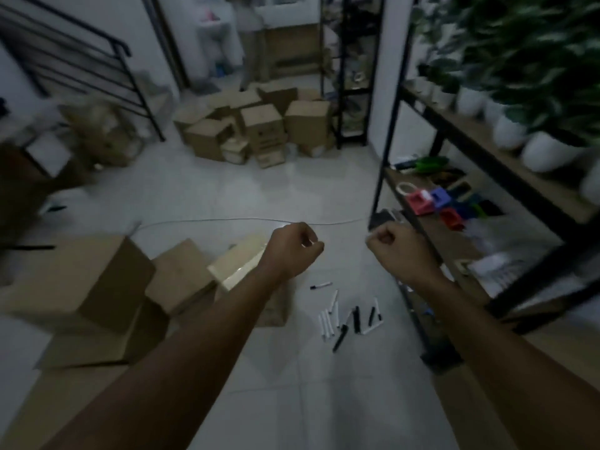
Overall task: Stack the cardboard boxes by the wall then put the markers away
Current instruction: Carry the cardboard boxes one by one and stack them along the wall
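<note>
Both arms reach out over the tiled floor. My left hand is curled into a fist with nothing in it, above a small taped cardboard box. My right hand is also a closed fist, empty, near the shelf's front post. Several black and white markers lie scattered on the floor below and between my hands. A large cardboard box and a mid-sized box sit at the left. A pile of several more cardboard boxes stands against the far wall.
A black metal shelf runs along the right, holding white plant pots and coloured small bins. A thin cable crosses the floor. A stair railing is at far left. A person stands at the back doorway.
</note>
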